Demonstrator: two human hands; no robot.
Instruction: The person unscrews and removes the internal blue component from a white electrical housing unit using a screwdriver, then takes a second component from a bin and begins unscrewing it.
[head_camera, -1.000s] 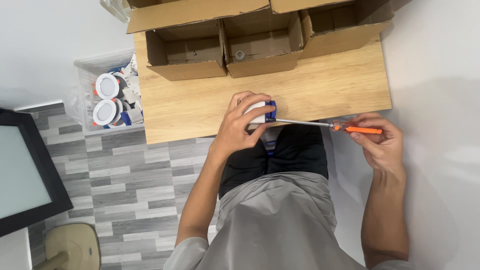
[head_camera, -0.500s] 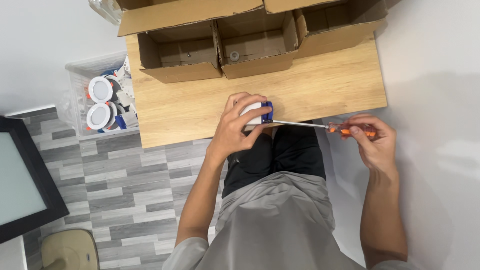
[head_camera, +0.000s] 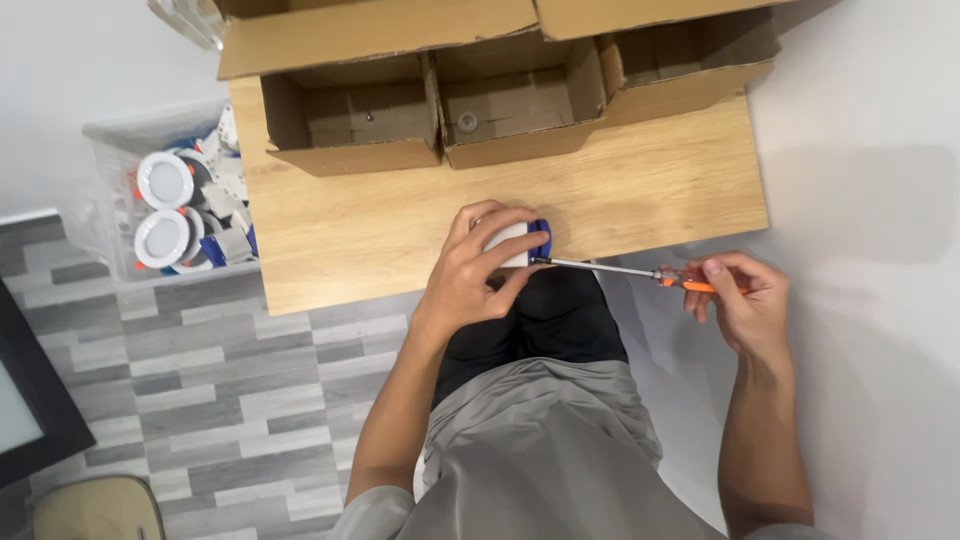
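Left grip (head_camera: 470, 275) clasps a white-and-blue part (head_camera: 520, 243) at the desk (head_camera: 350, 220) edge; right grip (head_camera: 745, 300) drives a screwdriver (head_camera: 640, 274) into it.

The person wears a loose grey short-sleeved shirt (head_camera: 540, 450) and black trousers (head_camera: 560, 320), both forearms bare.

Across the top of the frame, three open cardboard boxes (head_camera: 480, 110) sit side by side on a wooden table (head_camera: 640, 190). At the left edge, a clear plastic bin (head_camera: 110, 215) holds round white light fittings (head_camera: 165, 180). Grey plank flooring (head_camera: 200, 400) fills the lower left, with a dark panel (head_camera: 25, 400) at its border.
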